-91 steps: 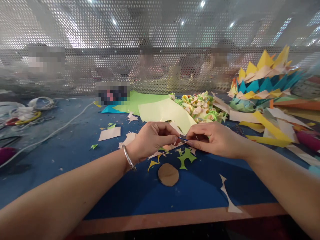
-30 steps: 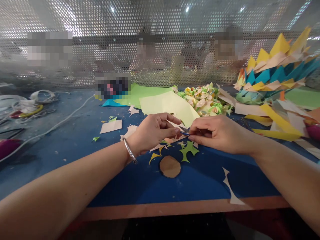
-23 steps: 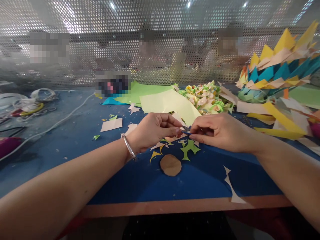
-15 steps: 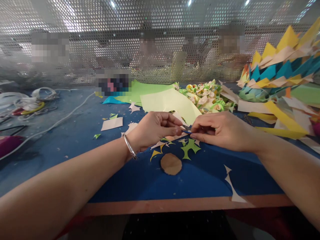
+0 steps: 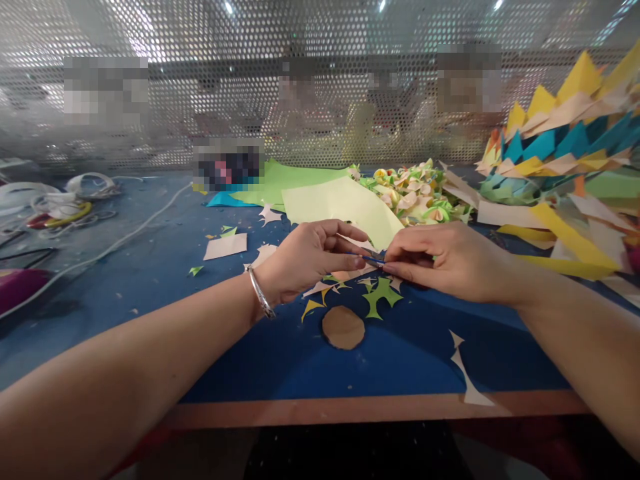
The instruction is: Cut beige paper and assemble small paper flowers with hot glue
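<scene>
At the frame's centre, the left hand (image 5: 316, 259) and right hand (image 5: 445, 261) each pinched one end of a slim blue item (image 5: 373, 260), apparently to steady it.

We see small white lights (image 5: 382, 6) glaring through the perforated screen (image 5: 310, 147), haze behind it, and patches of pixelation. The blue tabletop (image 5: 240, 373) is dim, with shadow below the right hand (image 5: 445, 263). Shapes stretch and blur toward both sides; we find the thin blue object (image 5: 373, 261) indistinct.
</scene>
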Available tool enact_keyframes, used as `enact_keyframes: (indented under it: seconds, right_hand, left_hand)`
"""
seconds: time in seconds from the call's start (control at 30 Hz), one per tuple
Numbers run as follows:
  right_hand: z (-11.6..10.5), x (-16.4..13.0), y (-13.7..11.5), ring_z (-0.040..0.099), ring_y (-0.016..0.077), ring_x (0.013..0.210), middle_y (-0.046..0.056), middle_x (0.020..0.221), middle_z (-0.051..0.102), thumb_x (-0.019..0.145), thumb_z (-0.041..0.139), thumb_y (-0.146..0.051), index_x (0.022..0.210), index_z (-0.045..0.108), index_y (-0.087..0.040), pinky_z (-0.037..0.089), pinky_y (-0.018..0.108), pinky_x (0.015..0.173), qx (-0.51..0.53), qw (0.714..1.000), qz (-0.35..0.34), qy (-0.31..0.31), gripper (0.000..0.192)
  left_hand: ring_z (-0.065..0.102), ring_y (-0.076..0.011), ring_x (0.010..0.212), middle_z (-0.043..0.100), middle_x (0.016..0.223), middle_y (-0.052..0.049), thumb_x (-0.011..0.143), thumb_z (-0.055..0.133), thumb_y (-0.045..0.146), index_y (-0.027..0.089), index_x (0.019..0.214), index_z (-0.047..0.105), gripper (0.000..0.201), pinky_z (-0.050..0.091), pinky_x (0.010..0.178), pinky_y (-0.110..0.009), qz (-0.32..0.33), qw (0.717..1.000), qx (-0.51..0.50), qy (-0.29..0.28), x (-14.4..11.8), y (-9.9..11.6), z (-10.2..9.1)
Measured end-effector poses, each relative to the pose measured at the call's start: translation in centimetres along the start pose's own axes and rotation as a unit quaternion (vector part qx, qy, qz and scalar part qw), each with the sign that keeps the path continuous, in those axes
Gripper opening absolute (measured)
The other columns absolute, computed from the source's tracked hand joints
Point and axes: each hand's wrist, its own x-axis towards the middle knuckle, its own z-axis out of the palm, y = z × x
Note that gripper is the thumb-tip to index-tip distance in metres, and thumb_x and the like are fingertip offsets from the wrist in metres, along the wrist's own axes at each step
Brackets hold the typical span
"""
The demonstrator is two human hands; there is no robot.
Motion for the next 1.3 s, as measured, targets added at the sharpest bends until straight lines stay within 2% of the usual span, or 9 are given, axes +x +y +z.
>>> enact_keyframes:
  seconds: [0.27, 0.43, 0.53, 0.7, 0.83, 1.03, 1.13, 1.3]
  right_hand:
    - [-0.2, 0.0, -0.1, 0.054, 0.0124, 0.059, 0.001, 0.066, 0.063, 0.091, 0.055, -0.031, 0.076, 0.062, -0.021, 0.040, 0.025, 0.056, 0.006, 1.000, 0.009, -0.002, 0.021]
    - [-0.5, -0.1, 0.5, 0.053, 0.0110, 0.056, 0.000, 0.065, 0.060, 0.091, 0.054, -0.032, 0.077, 0.063, -0.020, 0.037, 0.025, 0.054, -0.017, 0.999, 0.030, 0.017, 0.020]
    - [-0.8, -0.1, 1.1, 0.050, 0.0109, 0.053, -0.001, 0.062, 0.058, 0.089, 0.055, -0.035, 0.075, 0.062, -0.021, 0.035, 0.026, 0.052, -0.047, 0.997, 0.064, 0.026, 0.021]
    - [-0.8, -0.1, 3.0, 0.049, 0.0124, 0.051, 0.000, 0.062, 0.061, 0.086, 0.058, -0.037, 0.071, 0.062, -0.021, 0.031, 0.028, 0.052, -0.120, 0.984, 0.131, -0.001, 0.023]
    - [-0.6, -0.1, 4.2, 0.048, 0.0123, 0.049, 0.000, 0.057, 0.059, 0.086, 0.060, -0.040, 0.068, 0.062, -0.021, 0.029, 0.027, 0.052, -0.128, 0.983, 0.131, -0.014, 0.025]
    - [-0.7, 0.3, 3.1, 0.051, 0.0148, 0.052, 0.001, 0.059, 0.061, 0.087, 0.055, -0.040, 0.070, 0.064, -0.021, 0.028, 0.027, 0.051, -0.202, 0.958, 0.201, -0.039, 0.027]
    - [-0.6, 0.5, 2.0, 0.050, 0.0141, 0.053, 0.000, 0.060, 0.060, 0.086, 0.056, -0.036, 0.070, 0.063, -0.021, 0.031, 0.026, 0.052, -0.198, 0.963, 0.181, 0.003, 0.023]
    - [0.2, 0.4, 0.6, 0.053, 0.0107, 0.054, 0.000, 0.067, 0.064, 0.087, 0.057, -0.029, 0.078, 0.065, -0.020, 0.038, 0.024, 0.054, -0.066, 0.992, 0.080, 0.075, 0.015]
  left_hand:
    - [0.070, -0.0132, 0.075, 0.074, 0.080, -0.003, 0.073, 0.072, 0.006, 0.012, 0.099, 0.062, 0.029, 0.052, 0.073, -0.026, 0.019, 0.999, -0.027, 0.022, 0.0, -0.2, 0.0]
    - [0.069, -0.0122, 0.076, 0.074, 0.084, -0.004, 0.075, 0.072, 0.006, 0.013, 0.102, 0.061, 0.029, 0.051, 0.072, -0.025, 0.027, 0.993, -0.068, 0.088, 0.5, -0.2, -0.6]
    - [0.069, -0.0125, 0.078, 0.073, 0.082, -0.003, 0.077, 0.072, 0.006, 0.013, 0.102, 0.060, 0.029, 0.052, 0.078, -0.027, 0.029, 0.989, -0.089, 0.114, 0.8, -0.4, -0.9]
    - [0.069, -0.0132, 0.078, 0.069, 0.076, 0.000, 0.078, 0.070, 0.002, 0.014, 0.102, 0.058, 0.030, 0.052, 0.078, -0.028, 0.021, 0.988, -0.102, 0.116, 0.9, -0.4, -0.8]
    - [0.069, -0.0134, 0.077, 0.068, 0.074, 0.001, 0.075, 0.070, -0.003, 0.013, 0.102, 0.056, 0.034, 0.053, 0.076, -0.027, 0.017, 0.987, -0.111, 0.115, 0.7, -0.3, -0.5]
    - [0.071, -0.0163, 0.075, 0.068, 0.071, 0.000, 0.081, 0.065, 0.001, 0.014, 0.099, 0.057, 0.024, 0.052, 0.069, -0.028, -0.008, 0.988, -0.108, 0.109, 0.5, -0.2, -0.3]
    - [0.070, -0.0148, 0.072, 0.069, 0.070, -0.001, 0.080, 0.067, 0.002, 0.014, 0.098, 0.058, 0.024, 0.050, 0.067, -0.026, -0.017, 0.988, -0.109, 0.105, 0.4, -0.3, -0.2]
    - [0.069, -0.0132, 0.070, 0.070, 0.071, -0.002, 0.079, 0.068, 0.004, 0.014, 0.099, 0.058, 0.024, 0.048, 0.064, -0.024, -0.011, 0.990, -0.105, 0.093, 0.2, -0.6, 0.2]
